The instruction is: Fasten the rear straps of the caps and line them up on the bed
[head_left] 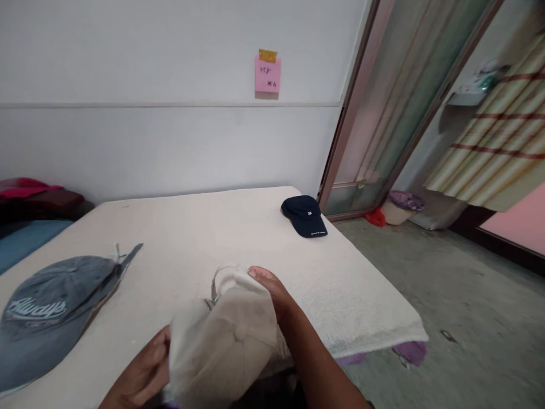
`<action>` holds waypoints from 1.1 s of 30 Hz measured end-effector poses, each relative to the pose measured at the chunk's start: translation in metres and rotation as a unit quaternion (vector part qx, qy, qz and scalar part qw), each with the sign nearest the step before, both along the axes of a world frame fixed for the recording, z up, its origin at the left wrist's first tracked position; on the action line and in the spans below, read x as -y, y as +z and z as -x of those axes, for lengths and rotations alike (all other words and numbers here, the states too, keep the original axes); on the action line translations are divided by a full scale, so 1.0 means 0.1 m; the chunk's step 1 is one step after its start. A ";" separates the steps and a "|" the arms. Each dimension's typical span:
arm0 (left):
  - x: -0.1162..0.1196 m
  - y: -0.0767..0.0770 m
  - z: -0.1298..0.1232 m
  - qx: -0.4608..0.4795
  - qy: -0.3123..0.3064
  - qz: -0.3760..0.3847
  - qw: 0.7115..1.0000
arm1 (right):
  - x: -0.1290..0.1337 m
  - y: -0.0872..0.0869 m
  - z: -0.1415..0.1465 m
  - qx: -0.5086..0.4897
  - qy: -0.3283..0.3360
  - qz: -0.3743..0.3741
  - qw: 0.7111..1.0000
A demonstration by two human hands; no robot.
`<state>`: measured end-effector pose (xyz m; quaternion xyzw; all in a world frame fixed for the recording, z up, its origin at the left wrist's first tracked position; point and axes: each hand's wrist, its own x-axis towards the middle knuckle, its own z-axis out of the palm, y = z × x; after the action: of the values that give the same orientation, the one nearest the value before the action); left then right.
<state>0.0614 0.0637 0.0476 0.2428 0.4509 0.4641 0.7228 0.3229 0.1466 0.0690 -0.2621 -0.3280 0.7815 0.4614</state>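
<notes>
The beige cap (238, 341) is between both hands at the counter's (191, 227) near edge — left hand (149, 363) gripping its left side, right hand (271, 292) its far right rim. Its strap (221, 272) loops away from the body, nearer the right hand.

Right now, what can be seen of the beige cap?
The beige cap looks like soft cloth, with a round button on its top, which faces the camera. A strap arches at the far edge, near a metallic-looking piece. The left hand grips its left side, the right hand its upper right, over the pale cover.
</notes>
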 end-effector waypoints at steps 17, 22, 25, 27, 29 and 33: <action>-0.20 0.69 -0.25 0.041 0.040 -0.125 0.991 | 0.20 0.05 -0.14 -0.055 0.041 -0.033 0.997; -0.23 0.45 -0.22 0.014 0.058 -0.044 0.997 | 0.15 0.09 -0.13 -0.072 0.052 -0.050 0.995; -0.20 0.40 -0.20 0.013 0.027 -0.029 0.999 | 0.14 0.16 -0.12 -0.079 0.104 -0.049 0.990; -0.18 0.40 -0.20 0.025 -0.017 -0.046 0.999 | 0.16 0.19 -0.10 -0.073 0.142 -0.040 0.986; -0.13 0.42 -0.19 0.029 -0.054 -0.055 0.997 | 0.21 0.20 -0.08 -0.061 0.171 -0.030 0.983; 0.10 0.41 -0.08 0.008 -0.043 -0.044 0.998 | 0.43 0.13 0.04 -0.092 0.208 -0.019 0.974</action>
<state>0.0691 0.0539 0.0887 0.2897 0.4132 0.4542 0.7342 0.3191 0.1037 0.0823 -0.1070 -0.3462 0.8747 0.3219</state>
